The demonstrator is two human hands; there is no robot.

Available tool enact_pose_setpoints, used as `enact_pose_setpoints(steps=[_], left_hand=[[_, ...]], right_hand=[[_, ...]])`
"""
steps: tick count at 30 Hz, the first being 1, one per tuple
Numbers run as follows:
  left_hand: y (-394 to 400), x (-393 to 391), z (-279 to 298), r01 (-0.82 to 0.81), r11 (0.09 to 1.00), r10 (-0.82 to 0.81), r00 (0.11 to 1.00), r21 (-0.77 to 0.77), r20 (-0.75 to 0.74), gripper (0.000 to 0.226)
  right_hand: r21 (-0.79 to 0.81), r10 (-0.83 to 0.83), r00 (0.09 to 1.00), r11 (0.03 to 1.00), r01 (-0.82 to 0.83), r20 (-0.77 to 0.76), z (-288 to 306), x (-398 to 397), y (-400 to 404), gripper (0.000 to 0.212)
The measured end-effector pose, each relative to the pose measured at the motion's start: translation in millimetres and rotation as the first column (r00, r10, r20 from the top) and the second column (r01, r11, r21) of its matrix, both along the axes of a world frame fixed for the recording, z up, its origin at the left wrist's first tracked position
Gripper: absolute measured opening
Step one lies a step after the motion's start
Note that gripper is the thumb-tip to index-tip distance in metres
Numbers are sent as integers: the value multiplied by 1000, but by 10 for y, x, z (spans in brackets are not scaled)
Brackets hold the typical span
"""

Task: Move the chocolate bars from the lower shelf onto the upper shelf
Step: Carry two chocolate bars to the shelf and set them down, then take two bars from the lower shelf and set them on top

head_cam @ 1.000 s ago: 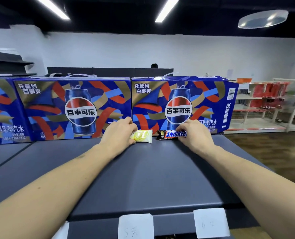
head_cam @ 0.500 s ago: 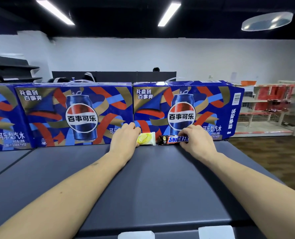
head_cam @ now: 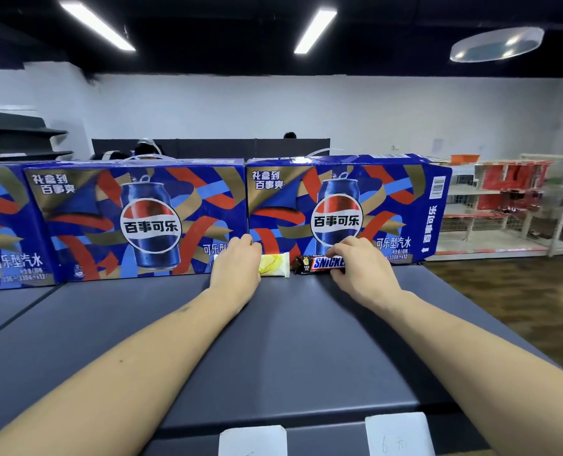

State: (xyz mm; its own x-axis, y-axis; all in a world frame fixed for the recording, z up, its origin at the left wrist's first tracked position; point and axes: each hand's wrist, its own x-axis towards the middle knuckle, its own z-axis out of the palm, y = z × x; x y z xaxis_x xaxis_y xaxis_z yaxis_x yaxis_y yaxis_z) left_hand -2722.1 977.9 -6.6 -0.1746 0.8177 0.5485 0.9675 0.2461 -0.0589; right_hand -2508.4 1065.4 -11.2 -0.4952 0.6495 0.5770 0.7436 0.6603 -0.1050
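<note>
On the dark grey upper shelf (head_cam: 273, 340), two bars lie against the blue cola cartons. A yellow-white wrapped bar (head_cam: 275, 264) lies to the left, and my left hand (head_cam: 235, 266) holds its left end with curled fingers. Just right of it lies a brown Snickers bar (head_cam: 319, 264). My right hand (head_cam: 360, 268) pinches that bar's right end, covering the last letters. The lower shelf is out of view.
Blue cola cartons (head_cam: 148, 222) (head_cam: 346, 209) stand in a row along the back of the shelf. White price tags (head_cam: 252, 441) (head_cam: 398, 434) hang on its front edge. Light shelving with red goods (head_cam: 510, 199) stands at the right over a wooden floor. People's heads show behind the cartons.
Both hands stay on the bars at the cartons' foot. The bars have barely shifted; the view has tilted a little.
</note>
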Motion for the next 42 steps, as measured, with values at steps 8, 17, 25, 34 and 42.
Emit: enact_pose_setpoints(steps=[8, 17, 25, 34, 42], left_hand=[[55, -33, 10, -28, 1000, 28, 999, 13, -23, 29], [-359, -22, -3, 28, 999, -28, 999, 18, -15, 29], [-1278, -24, 50, -18, 1000, 18, 1000, -15, 10, 24], [-2695, -48, -7, 88, 994, -93, 992, 61, 80, 19], [-3647, 94, -460, 159, 987, -158, 983, -1, 94, 17]], right_hand=[[-34, 27, 1000, 999, -27, 8, -37, 25, -73, 34], [-119, 65, 998, 991, -66, -17, -28, -83, -386, 27], [-137, 78, 996, 987, -85, -51, 42, -147, -1227, 27], [-38, 52, 980, 997, -60, -191, -115, -169, -2637, 17], [-177, 56, 991, 981, -77, -124, -589, -210, -3608, 15]])
